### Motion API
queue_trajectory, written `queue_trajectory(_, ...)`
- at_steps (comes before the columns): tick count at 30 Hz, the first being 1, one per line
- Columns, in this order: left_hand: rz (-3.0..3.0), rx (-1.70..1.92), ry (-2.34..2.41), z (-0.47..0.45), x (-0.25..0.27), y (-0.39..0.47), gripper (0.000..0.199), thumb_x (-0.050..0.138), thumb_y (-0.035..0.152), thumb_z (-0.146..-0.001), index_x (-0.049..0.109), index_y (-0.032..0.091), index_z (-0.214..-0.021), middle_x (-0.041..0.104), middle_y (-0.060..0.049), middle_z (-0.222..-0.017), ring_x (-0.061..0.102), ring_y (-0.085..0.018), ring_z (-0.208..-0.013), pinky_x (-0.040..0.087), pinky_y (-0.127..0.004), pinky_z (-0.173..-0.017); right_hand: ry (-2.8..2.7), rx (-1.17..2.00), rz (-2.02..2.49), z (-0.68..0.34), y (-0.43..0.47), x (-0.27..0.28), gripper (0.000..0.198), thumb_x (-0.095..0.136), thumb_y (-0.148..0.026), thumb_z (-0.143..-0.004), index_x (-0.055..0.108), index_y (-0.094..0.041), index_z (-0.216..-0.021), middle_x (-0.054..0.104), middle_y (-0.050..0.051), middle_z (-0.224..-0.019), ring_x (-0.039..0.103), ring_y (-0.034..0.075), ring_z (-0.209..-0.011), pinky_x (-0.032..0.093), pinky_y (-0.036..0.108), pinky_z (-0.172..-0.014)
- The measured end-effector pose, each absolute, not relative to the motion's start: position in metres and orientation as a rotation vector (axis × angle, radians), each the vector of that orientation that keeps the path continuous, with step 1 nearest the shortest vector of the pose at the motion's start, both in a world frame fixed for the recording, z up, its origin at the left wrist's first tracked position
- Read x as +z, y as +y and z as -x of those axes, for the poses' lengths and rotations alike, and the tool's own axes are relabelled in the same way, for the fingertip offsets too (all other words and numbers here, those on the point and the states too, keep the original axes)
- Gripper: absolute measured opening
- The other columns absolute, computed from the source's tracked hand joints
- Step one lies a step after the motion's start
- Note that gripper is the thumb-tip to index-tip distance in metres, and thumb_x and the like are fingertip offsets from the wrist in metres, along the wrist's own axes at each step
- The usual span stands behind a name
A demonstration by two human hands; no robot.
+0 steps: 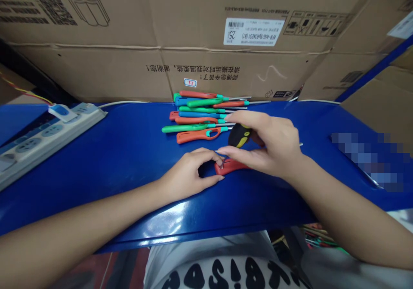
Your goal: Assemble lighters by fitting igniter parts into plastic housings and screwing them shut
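My left hand (190,172) pinches the butt end of a red long-neck lighter (234,166) lying on the blue table. My right hand (269,140) is curled round a black and yellow screwdriver handle (239,135), held just above that lighter. The screwdriver's tip seems to be down by my left fingertips, but it is too small to make out clearly. Part of the red lighter is hidden under my right hand. Just beyond both hands lies a pile of lighters in green, blue, orange and red, among them an orange lighter (196,135) nearest me.
A cardboard wall (122,73) with printing closes off the back of the blue table (129,151). On the left lies a white power strip (61,129) with a plug in it. A flat, blurred-out object (368,162) rests at the right. The table's front edge is close to my body.
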State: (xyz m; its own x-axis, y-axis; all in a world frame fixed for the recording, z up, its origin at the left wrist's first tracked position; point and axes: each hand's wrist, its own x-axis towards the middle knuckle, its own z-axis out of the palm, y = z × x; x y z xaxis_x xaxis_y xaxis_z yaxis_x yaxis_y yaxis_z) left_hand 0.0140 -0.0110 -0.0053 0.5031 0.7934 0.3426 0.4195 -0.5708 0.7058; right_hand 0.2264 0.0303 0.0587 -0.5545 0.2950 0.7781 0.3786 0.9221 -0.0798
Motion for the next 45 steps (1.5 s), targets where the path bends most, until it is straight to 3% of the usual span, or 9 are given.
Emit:
queue_trajectory(5, -2.19, 0.873, 0.989, -0.014, -0.005, -0.011, 0.017, 0.078, 0.019, -0.084, 0.066, 0.019, -0.097, 0.073, 0.0, -0.1, 0.069, -0.017, -0.097, 0.052, -0.03, -0.09, -2.292, 0.322, 0.53, -0.223, 0.025, 0.062, 0.042, 0.04, -0.025, -0.106, 0.042, -0.022, -0.148, 0.062, 0.01, -0.14, 0.067, 0.021, -0.119, 0.06, 0.035, -0.091)
queue_trajectory(11, -2.193, 0.862, 0.996, -0.015, -0.003, -0.01, 0.018, 0.077, 0.017, -0.083, 0.066, 0.02, -0.097, 0.074, 0.0, -0.101, 0.068, -0.018, -0.098, 0.052, -0.031, -0.092, -2.098, -0.049, 0.603, -0.218, 0.024, 0.054, 0.041, 0.072, -0.039, -0.091, 0.061, -0.02, -0.126, 0.073, 0.009, -0.119, 0.074, 0.023, -0.093, 0.062, 0.034, -0.082)
queue_trajectory(17, -2.149, 0.84, 0.994, -0.015, -0.004, -0.009, 0.017, 0.077, 0.019, -0.084, 0.066, 0.02, -0.096, 0.073, -0.002, -0.103, 0.068, -0.02, -0.102, 0.051, -0.034, -0.096, -2.191, 0.434, 0.616, -0.222, 0.027, 0.062, 0.041, 0.036, -0.029, -0.108, 0.046, -0.026, -0.148, 0.065, 0.007, -0.135, 0.073, 0.016, -0.091, 0.062, 0.032, -0.077)
queue_trajectory(23, -2.191, 0.874, 0.997, -0.015, -0.004, -0.01, 0.02, 0.078, 0.018, -0.082, 0.066, 0.021, -0.098, 0.074, 0.0, -0.104, 0.069, -0.018, -0.101, 0.052, -0.031, -0.095, -2.139, 0.017, 0.572, -0.225, 0.027, 0.068, 0.026, 0.069, -0.038, -0.093, 0.071, -0.022, -0.114, 0.077, 0.006, -0.105, 0.073, 0.022, -0.093, 0.061, 0.035, -0.085)
queue_trajectory(29, -2.156, 0.846, 0.999, -0.015, -0.003, -0.011, 0.016, 0.077, 0.02, -0.084, 0.066, 0.02, -0.096, 0.074, -0.002, -0.103, 0.069, -0.02, -0.101, 0.052, -0.034, -0.095, -2.156, 0.419, 0.585, -0.225, 0.026, 0.072, 0.034, 0.046, -0.036, -0.105, 0.062, -0.028, -0.135, 0.072, 0.003, -0.122, 0.072, 0.016, -0.087, 0.062, 0.033, -0.074)
queue_trajectory(35, -2.144, 0.84, 0.989, -0.016, -0.002, -0.011, 0.017, 0.077, 0.017, -0.083, 0.068, 0.021, -0.097, 0.075, -0.003, -0.106, 0.068, -0.021, -0.106, 0.052, -0.036, -0.099, -2.04, 0.15, 0.529, -0.226, 0.031, 0.069, 0.02, 0.073, -0.038, -0.089, 0.075, -0.024, -0.103, 0.076, 0.004, -0.094, 0.07, 0.02, -0.087, 0.06, 0.035, -0.081)
queue_trajectory(38, -2.143, 0.851, 0.988, -0.015, -0.002, -0.011, 0.017, 0.077, 0.018, -0.083, 0.068, 0.021, -0.097, 0.075, -0.003, -0.105, 0.069, -0.021, -0.104, 0.052, -0.036, -0.098, -2.127, 0.223, 0.535, -0.226, 0.029, 0.068, 0.029, 0.057, -0.036, -0.1, 0.069, -0.024, -0.123, 0.076, 0.004, -0.105, 0.071, 0.018, -0.084, 0.06, 0.035, -0.083)
queue_trajectory(41, -2.144, 0.847, 0.999, -0.015, -0.002, -0.01, 0.017, 0.077, 0.02, -0.083, 0.067, 0.02, -0.097, 0.074, -0.003, -0.104, 0.069, -0.021, -0.101, 0.053, -0.036, -0.096, -2.221, 0.487, 0.585, -0.227, 0.028, 0.067, 0.041, 0.036, -0.034, -0.108, 0.05, -0.028, -0.147, 0.071, 0.005, -0.124, 0.071, 0.013, -0.077, 0.061, 0.03, -0.071)
queue_trajectory(45, -2.145, 0.841, 0.992, -0.015, -0.001, -0.01, 0.016, 0.077, 0.019, -0.083, 0.068, 0.02, -0.096, 0.074, -0.002, -0.104, 0.069, -0.02, -0.103, 0.052, -0.036, -0.097, -2.175, 0.236, 0.582, -0.229, 0.033, 0.064, 0.035, 0.06, -0.042, -0.099, 0.065, -0.023, -0.127, 0.075, 0.006, -0.115, 0.072, 0.015, -0.078, 0.059, 0.028, -0.069)
